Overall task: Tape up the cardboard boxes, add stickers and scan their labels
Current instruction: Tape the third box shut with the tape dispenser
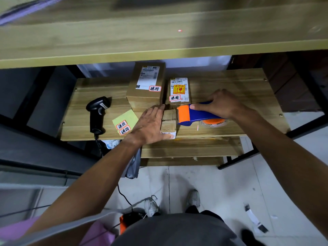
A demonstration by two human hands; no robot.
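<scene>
- Head cam, L to R, everything placed vs the small box [169, 120] at the front edge of the bench [230, 82].
- Scanner [96, 114]: well left of small box, lying on the bench, nobody holding it. Scan of this box looks not yet done.
- Sticker sheet [125, 121]: between scanner and small box, w/ two red-edged stickers on it. None seen on small box, so sticker step looks pending.
- Left hand [149, 125]: flat on small box's left side, fingers straight, pressing down, gripping nothing.
- Tall box [145, 86]: just behind small box, a bit left. Has label + red-edged sticker, so prob. finished.
- Second box [179, 89]: just behind small box. Label, fragile mark + sticker are on, prob. finished too.
- Tape dispenser [191, 114]: orange nose touching small box's top at its right side. Taping is the step in hand, so this box is early in its sequence.
- Right hand [220, 103]: right of small box, fingers wrapped round the dispenser handle, forefinger along the top.
- Hidden/unclear:
  - Left hand covers much of small box, and its label shows only as a white corner at the near edge.
  - Can't tell how much tape is down, nor if the back boxes were scanned.
  - Tape roll [213, 123] sits mostly behind the dispenser.
  - Upper shelf [159, 41] above is blurred.
</scene>
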